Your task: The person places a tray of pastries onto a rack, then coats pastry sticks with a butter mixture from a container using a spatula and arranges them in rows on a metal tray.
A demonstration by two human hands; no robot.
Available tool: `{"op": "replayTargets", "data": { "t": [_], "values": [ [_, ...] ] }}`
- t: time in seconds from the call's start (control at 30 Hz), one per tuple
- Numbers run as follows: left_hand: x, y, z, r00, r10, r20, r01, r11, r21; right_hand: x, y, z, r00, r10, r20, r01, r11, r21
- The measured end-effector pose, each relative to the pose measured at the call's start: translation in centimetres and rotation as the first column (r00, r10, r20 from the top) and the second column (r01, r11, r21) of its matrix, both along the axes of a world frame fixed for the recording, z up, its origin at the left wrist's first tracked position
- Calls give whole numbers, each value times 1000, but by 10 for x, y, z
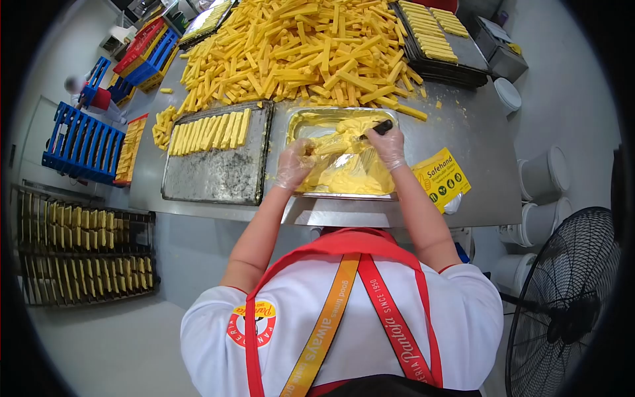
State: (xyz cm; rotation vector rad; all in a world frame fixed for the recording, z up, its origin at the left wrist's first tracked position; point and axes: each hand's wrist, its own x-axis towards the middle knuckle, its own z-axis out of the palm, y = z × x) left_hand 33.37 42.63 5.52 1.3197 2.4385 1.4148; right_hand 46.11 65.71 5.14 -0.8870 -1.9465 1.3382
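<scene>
Stick point(327, 143), smeared with yellow spread, sits over the pan between the two hands: about 2 o'clock from the person's left hand point(296, 163), 9 o'clock from the right hand point(385, 145). Long axis roughly 8 to 2 o'clock. Left hand nearer, fingers seemingly pinched on the stick's near end; exact finger placement blurred. Right hand wrapped round a black-handled tool point(378, 130) at the stick's far end; whether blade and stick touch, cannot tell. Both hands in clear gloves.

Counts: one pan point(347, 196) beneath the hands, yellow spread point(357, 173) inside. One dark tray point(211, 182) at 9 o'clock from the left hand, just beside the pan, bearing one row of sticks point(208, 132), about a dozen, edges too blurred for an exact figure. One big heap of sticks point(297, 59) at 12 o'clock, too many to count. One yellow packet point(442, 178) at 4 o'clock from the right hand. One fan point(569, 317) at 5 o'clock, one loaded rack point(86, 258) at 8 o'clock. Buckets point(546, 173) at 3 to 4 o'clock: at least four.
</scene>
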Motion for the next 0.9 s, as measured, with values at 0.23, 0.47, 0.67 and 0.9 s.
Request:
{"op": "replayTargets", "data": {
  "t": [0.23,0.47,0.67,0.9],
  "values": [
    [-30,-7,2,815,-367,-449,327,930,-165,-1,-21,57,883,102,-459,-373,745,-552],
    [-39,-11,-3,815,-400,-420,329,915,-233,-18,-9,33,984,111,-136,-153,925,-349],
    [-47,-9,-5,848,-373,-375,325,927,-189,-27,-15,33,941,73,-331,-216,882,-418],
    [-65,-40,18,947,167,-274,-136,982,129,-14,-16,28,991,-64,-114,23,943,-333]
  ]
}}
